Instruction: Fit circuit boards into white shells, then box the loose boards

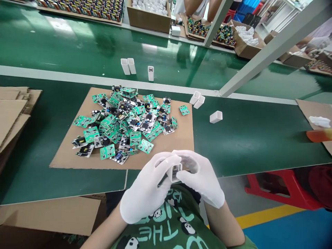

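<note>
Both of my hands wear white gloves and meet at the table's front edge. My left hand grips the left side of a small white housing, and my right hand closes on its right side. The housing's open end faces me, with something dark inside that is too small to make out. Beyond my hands, a heap of green circuit boards lies on a flat cardboard sheet. One board sits apart at the sheet's right.
White housings stand or lie right of the sheet and on the back strip. Stacked cardboard is at far left. A slanted metal post rises at right. A red stool stands below. Across the table, a person sits near boxes.
</note>
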### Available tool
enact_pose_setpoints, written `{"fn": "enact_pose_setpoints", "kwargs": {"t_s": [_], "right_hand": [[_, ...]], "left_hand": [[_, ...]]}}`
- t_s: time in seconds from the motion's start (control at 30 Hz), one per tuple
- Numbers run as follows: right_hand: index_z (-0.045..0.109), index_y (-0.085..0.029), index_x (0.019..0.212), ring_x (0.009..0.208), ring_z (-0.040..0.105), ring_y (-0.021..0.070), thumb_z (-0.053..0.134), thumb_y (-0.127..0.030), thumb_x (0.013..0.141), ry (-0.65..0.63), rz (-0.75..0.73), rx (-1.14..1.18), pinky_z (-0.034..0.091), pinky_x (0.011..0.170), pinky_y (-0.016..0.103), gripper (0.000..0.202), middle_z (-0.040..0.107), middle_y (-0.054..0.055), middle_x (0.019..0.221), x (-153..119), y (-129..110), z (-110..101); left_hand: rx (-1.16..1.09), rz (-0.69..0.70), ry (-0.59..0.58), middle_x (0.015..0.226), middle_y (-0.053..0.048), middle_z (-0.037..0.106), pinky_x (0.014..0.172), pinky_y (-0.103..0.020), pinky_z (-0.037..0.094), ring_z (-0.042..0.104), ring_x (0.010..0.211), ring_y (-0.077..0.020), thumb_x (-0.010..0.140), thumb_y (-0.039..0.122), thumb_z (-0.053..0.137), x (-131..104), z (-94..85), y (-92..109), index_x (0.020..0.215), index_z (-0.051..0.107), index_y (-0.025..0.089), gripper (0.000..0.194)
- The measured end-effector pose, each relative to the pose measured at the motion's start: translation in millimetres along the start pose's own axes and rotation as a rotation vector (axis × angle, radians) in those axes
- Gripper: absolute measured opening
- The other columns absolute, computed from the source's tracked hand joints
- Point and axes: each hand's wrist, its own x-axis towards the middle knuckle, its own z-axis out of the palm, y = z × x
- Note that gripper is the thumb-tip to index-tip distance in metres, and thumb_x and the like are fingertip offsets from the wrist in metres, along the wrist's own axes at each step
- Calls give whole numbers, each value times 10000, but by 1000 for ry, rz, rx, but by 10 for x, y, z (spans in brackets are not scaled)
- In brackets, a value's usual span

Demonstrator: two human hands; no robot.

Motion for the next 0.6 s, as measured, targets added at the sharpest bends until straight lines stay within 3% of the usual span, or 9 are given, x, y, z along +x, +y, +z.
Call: {"fn": "enact_pose_setpoints", "kwargs": {"t_s": [0.17, 0.33, 0.47, 0.6], "right_hand": [[711, -182, 1024, 875, 709, 186, 608, -99, 651, 38, -13, 22, 585, 784, 277, 396, 751, 14, 957, -8, 18, 56], [714, -182, 1025, 848, 692, 195, 608, -130, 635, 26, 9, 104, 560, 703, 265, 408, 739, 20, 926, 15, 93, 39], [705, -204, 926, 848, 682, 244, 686, -403, 740, -41, 51, 225, 564, 690, 320, 273, 710, 52, 865, 40, 236, 65], [687, -244, 922, 856, 681, 278, 621, -668, 794, -55, 78, 262, 590, 728, 386, 448, 693, 76, 838, 15, 441, 195]], "left_hand": [[71, 84, 31, 1182, -113, 568, 1043, -197, 423, 509, 1200, -128, 903, -53, 522, -12, 26, 5, 1336, 487, 107, 463], [125, 65, 40, 1213, -115, 599, 1076, -232, 417, 515, 1231, -139, 921, -29, 498, -28, 18, 11, 1353, 491, 113, 455], [129, 52, 149, 1208, -99, 637, 1032, -226, 446, 568, 1157, -138, 901, 81, 645, 10, -28, 64, 1310, 522, 127, 430], [80, 78, 159, 1072, -45, 685, 841, -231, 489, 623, 949, -115, 837, 126, 748, 60, -70, 132, 1223, 548, 150, 435]]}}
